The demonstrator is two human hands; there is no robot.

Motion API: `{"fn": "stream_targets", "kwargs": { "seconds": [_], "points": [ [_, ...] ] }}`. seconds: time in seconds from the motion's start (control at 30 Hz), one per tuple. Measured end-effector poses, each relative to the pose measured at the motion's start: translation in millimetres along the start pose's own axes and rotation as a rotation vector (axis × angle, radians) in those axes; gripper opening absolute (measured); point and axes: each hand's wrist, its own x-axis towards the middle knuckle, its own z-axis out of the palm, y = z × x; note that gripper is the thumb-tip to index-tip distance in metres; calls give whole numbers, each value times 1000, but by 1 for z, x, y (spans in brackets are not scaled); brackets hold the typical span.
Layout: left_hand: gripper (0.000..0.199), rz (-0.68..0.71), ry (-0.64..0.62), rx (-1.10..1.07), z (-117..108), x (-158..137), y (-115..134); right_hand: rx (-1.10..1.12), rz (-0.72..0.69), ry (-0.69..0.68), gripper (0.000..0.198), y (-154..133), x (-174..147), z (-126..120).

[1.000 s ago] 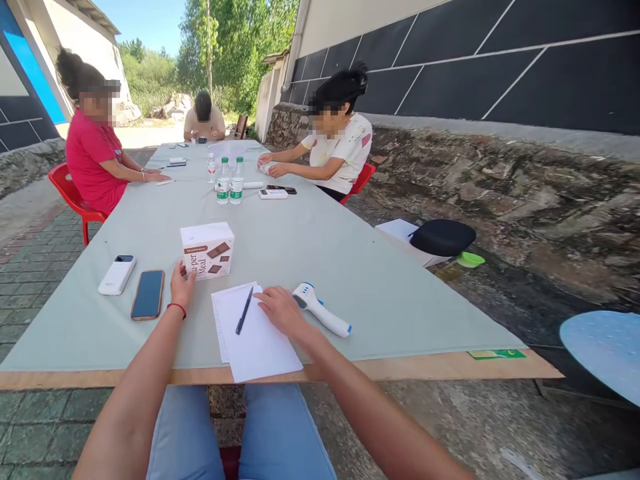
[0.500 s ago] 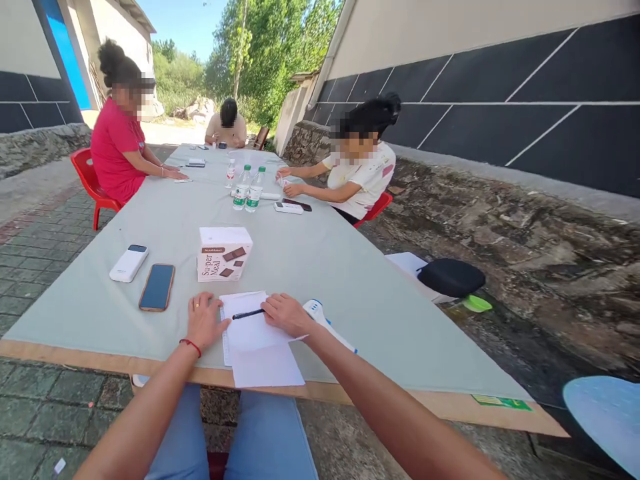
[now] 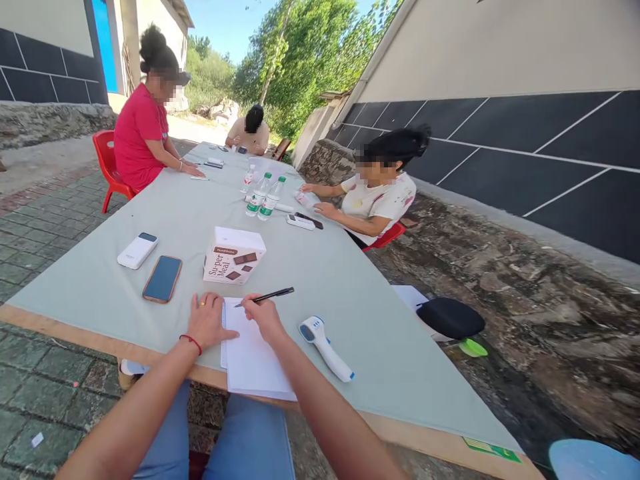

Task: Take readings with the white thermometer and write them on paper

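Observation:
In my right hand (image 3: 264, 316) is a black pen (image 3: 274, 294), its tip pointing down and left at the top of a white sheet of paper (image 3: 255, 363). My left hand (image 3: 207, 320) lies flat with fingers spread at the paper's left edge, thumb on the sheet. It wears a ring, with a red string at the wrist. Just beyond the paper stands a white box (image 3: 234, 257) printed "Super Meal". A white and blue infrared thermometer (image 3: 326, 348) lies to the right of my right forearm.
A phone (image 3: 163, 279) and a white power bank (image 3: 138, 251) lie on the left of the table (image 3: 380, 360). Water bottles (image 3: 264, 197) stand farther back, near another power bank (image 3: 301, 223). Several people sit around the table. A black cushion-like object (image 3: 451, 318) is off its right side.
My right hand has lifted the pen off the paper and now holds it in a writing grip. The upper sheet lies flatter. The view has tilted and shifted.

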Motion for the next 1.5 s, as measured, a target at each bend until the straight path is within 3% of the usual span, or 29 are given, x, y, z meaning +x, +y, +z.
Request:
{"fn": "stream_targets", "kwargs": {
  "seconds": [0.13, 0.23, 0.5, 0.93, 1.5],
  "points": [
    [68, 5, -5, 16, 0, -1, 0, 89, -62, 230, 14, 28, -13, 31],
    [60, -1, -5, 21, -1, -1, 1, 53, -175, 312, 18, 39, -16, 37],
    [33, -15, 3, 29, 1, -1, 2, -79, -220, 283, 18, 43, -14, 32],
    [31, -33, 4, -6, 4, 0, 1, -179, -196, 234, 17, 41, -17, 32],
    [31, -40, -9, -13, 1, 0, 1, -149, -196, 248, 16, 41, -19, 31]
  ]
}}
